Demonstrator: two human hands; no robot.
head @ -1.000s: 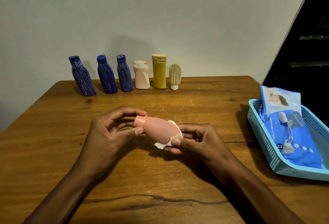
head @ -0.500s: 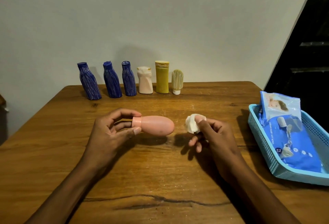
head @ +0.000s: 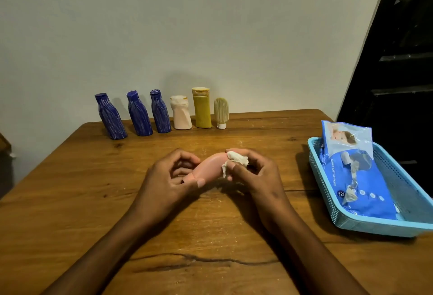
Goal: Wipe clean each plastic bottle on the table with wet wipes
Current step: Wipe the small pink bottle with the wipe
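A pink plastic bottle lies sideways above the middle of the wooden table. My left hand grips its cap end. My right hand pinches a crumpled white wet wipe and presses it against the bottle's far, rounded end. Along the table's back edge stand three blue bottles, a cream bottle, a yellow bottle and a small pale tube on its white cap.
A light blue plastic basket sits at the right edge of the table and holds a blue pack of baby wet wipes. A pale wall rises behind the bottles. A dark doorway is at the right.
My right hand pulled the wipe off the bottle half a second ago, then came back and now presses it on the rounded end. The left hand tilted the bottle slightly.
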